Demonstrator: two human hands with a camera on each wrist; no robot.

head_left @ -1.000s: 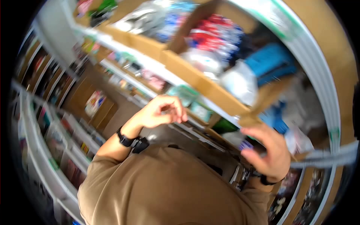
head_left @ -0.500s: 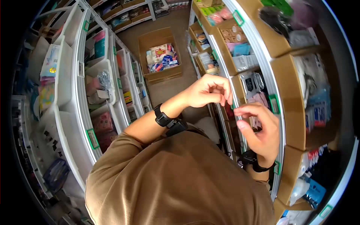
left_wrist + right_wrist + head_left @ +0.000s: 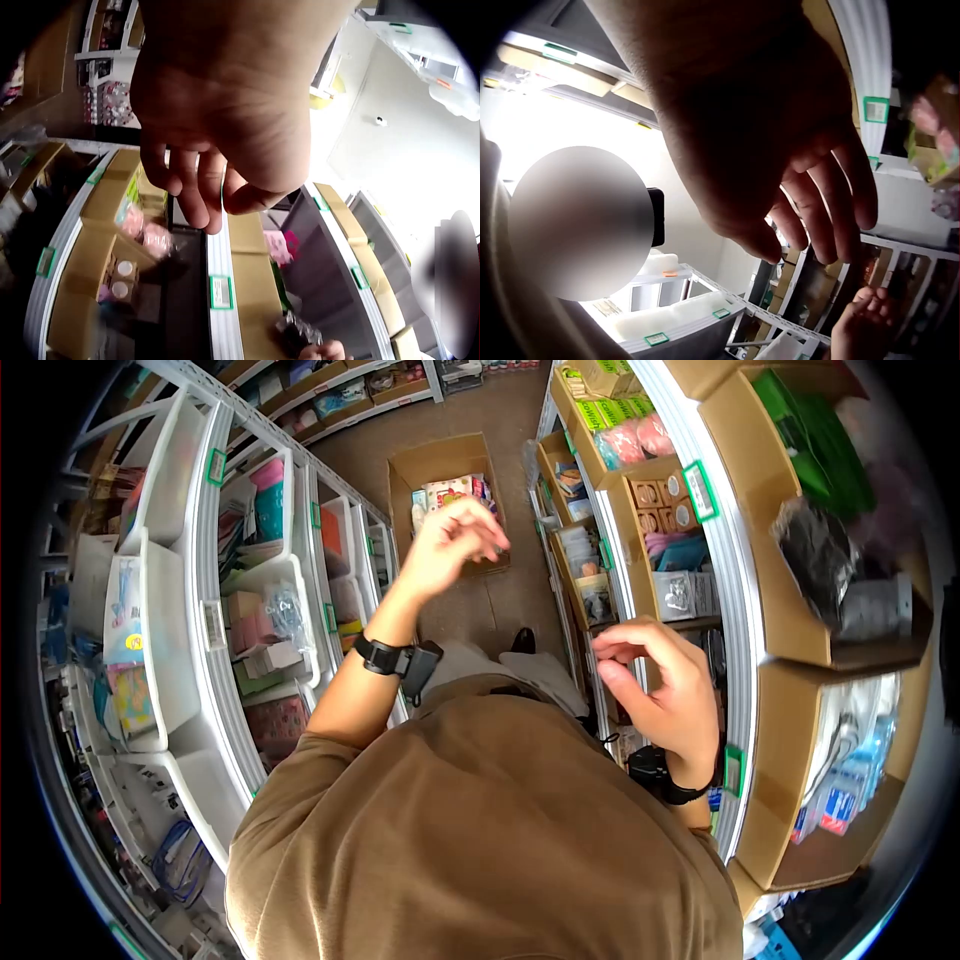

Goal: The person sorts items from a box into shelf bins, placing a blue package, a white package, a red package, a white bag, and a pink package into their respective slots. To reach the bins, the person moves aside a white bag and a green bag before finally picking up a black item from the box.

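Note:
My left hand [image 3: 455,545] is held out ahead over the aisle, its fingers loosely bent and holding nothing. In the head view it overlaps a cardboard carton [image 3: 435,458] on the floor with colourful packets [image 3: 450,492] inside. The left wrist view shows the same hand [image 3: 225,127] with its fingers hanging down. Nearer the right-hand shelves, my right hand [image 3: 670,685] hangs in the air, fingers loosely curved, thumb apart from them and nothing between. From the right wrist camera that hand [image 3: 780,150] looks dark against the light. Both wrists wear black straps.
Shelving with white bins [image 3: 275,610] lines the left side of the aisle. On the right stand shelves of cardboard boxes [image 3: 790,780] holding bagged goods, with green-framed labels [image 3: 700,490] on the rails. Another rack [image 3: 350,395] crosses the far end. Brown floor [image 3: 480,615] runs between.
The view has swung from the right-hand shelf boxes to face along the aisle. My left hand has moved forward, away from my right hand, over the carton. Both hands remain without anything held.

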